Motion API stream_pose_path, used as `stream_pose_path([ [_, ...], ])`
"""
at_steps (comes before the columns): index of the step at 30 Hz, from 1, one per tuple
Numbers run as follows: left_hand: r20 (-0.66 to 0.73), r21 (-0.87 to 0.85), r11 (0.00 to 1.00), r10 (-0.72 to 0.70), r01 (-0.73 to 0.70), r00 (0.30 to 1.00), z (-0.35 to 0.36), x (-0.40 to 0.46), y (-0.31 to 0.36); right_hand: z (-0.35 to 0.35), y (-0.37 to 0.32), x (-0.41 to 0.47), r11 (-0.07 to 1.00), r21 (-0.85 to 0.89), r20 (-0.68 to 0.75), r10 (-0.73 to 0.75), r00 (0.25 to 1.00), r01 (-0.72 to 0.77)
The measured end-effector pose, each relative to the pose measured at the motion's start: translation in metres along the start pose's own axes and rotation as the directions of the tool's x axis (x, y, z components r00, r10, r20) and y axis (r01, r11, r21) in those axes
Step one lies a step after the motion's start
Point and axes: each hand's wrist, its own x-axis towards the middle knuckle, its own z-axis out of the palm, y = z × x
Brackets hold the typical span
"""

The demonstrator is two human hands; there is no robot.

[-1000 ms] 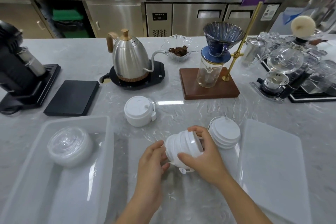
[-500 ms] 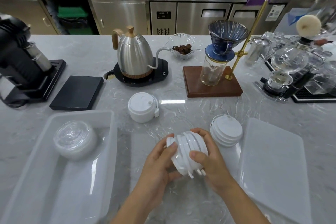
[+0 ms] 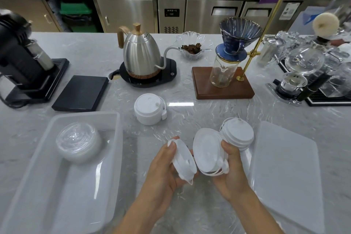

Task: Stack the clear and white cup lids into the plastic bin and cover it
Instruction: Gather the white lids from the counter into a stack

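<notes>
Presently, left hand grips a few white lids, fingers curled; right hand clasps a second white lid stack. Clear ribbed lids sit inside the translucent plastic bin left; flat bin cover lies right.

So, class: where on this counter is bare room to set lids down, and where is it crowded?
Bare counter lies between the plastic bin and the hands, and between the white lid stack and the wooden stand. Most of the bin floor beside the clear lids is free. The far right is crowded with glassware.

Open counter beside bin
</notes>
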Motion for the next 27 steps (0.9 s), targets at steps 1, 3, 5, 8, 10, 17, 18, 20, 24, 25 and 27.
stream_pose_path([
  [1, -0.004, 0.023, 1.000, 0.007, -0.007, 1.000, 0.003, -0.002, 0.002, 0.000, 0.000, 0.000, 1.000, 0.006, 0.006, -0.007, 1.000, 0.007],
  [3, -0.003, 0.058, 0.997, 0.043, -0.043, 0.999, 0.008, -0.006, 0.005, 0.001, -0.001, -0.002, 1.000, 0.010, 0.014, -0.028, 0.999, 0.028],
  [5, -0.003, 0.105, 0.990, 0.094, -0.093, 0.996, 0.012, -0.008, 0.008, 0.001, -0.003, -0.004, 0.999, 0.016, 0.059, -0.046, 0.997, 0.045],
  [8, -0.016, 0.223, 0.958, 0.190, -0.182, 0.982, 0.016, -0.010, 0.008, 0.003, -0.005, -0.006, 0.995, 0.054, 0.114, -0.089, 0.989, 0.084],
  [10, -0.017, 0.282, 0.931, 0.245, -0.231, 0.969, 0.018, -0.011, 0.009, 0.005, -0.007, -0.006, 0.988, 0.035, 0.128, -0.155, 0.980, 0.152],
  [17, 0.018, 0.416, 0.864, 0.304, -0.283, 0.953, 0.024, -0.012, 0.005, 0.017, -0.006, -0.012, 0.915, -0.280, 0.232, -0.230, 0.945, 0.291],
  [18, 0.014, 0.407, 0.872, 0.290, -0.271, 0.957, 0.024, -0.012, 0.006, 0.019, -0.004, -0.013, 0.883, -0.347, 0.243, -0.241, 0.940, 0.316],
  [20, 0.002, 0.374, 0.893, 0.268, -0.249, 0.964, 0.021, -0.012, 0.007, 0.022, -0.002, -0.017, 0.833, -0.435, 0.277, -0.239, 0.931, 0.344],
  [24, -0.021, 0.348, 0.908, 0.256, -0.233, 0.967, 0.020, -0.012, 0.005, 0.028, 0.000, -0.023, 0.806, -0.474, 0.313, -0.222, 0.923, 0.354],
  [25, -0.027, 0.342, 0.911, 0.254, -0.230, 0.967, 0.020, -0.012, 0.005, 0.029, 0.000, -0.024, 0.805, -0.476, 0.313, -0.221, 0.924, 0.354],
  [27, -0.035, 0.334, 0.916, 0.249, -0.224, 0.968, 0.021, -0.012, 0.004, 0.030, 0.001, -0.024, 0.802, -0.485, 0.311, -0.215, 0.926, 0.349],
])
